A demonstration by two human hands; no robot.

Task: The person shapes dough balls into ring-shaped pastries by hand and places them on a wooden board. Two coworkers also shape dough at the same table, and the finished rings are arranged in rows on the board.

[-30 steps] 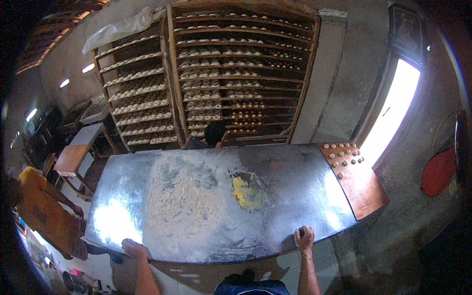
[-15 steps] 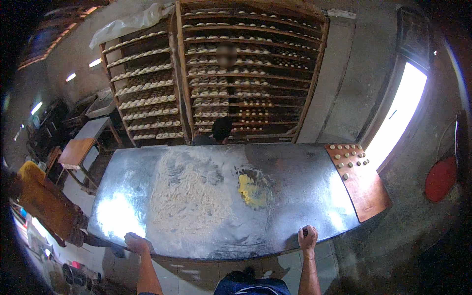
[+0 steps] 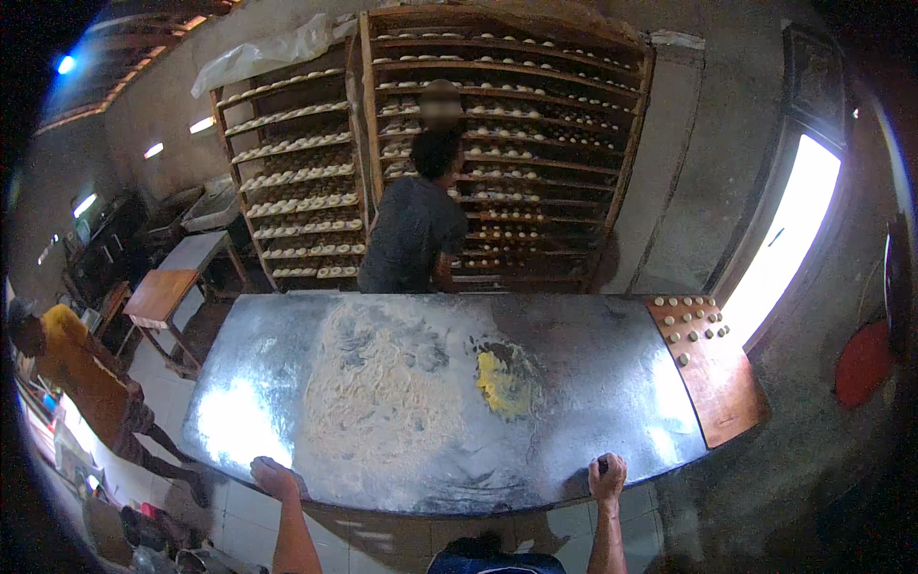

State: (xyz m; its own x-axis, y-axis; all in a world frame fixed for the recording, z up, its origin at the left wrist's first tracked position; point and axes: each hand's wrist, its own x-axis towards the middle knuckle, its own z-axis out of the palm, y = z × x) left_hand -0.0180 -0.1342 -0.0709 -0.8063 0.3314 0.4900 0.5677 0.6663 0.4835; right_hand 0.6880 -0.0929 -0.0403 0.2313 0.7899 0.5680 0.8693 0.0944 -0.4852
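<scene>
Head view: both hands rest on the near edge of the metal tabletop (image 3: 593,335), well apart. Left hand (image 3: 273,475) lies curled on the rim, holding nothing. Right hand (image 3: 608,475) is closed on a small dark object (image 3: 602,466) — too small to identify. Flour patch (image 3: 378,392) mid-tabletop, yellow smear (image 3: 497,381) beside it. Wooden board (image 3: 717,378) w/ dough balls at right end. Another person (image 3: 411,230) stands at the racks (image 3: 497,143) opposite.

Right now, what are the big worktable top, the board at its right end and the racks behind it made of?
Worktable top: looks like sheet metal, dull grey and flour-dusted; it throws back bright glare patches. Both hands, left hand and right hand, rest on its near edge.
Board: apparently wood, reddish-brown and matte, carrying small dough balls.
Racks: seemingly bare wood, brown slatted shelves in a plank frame.
</scene>
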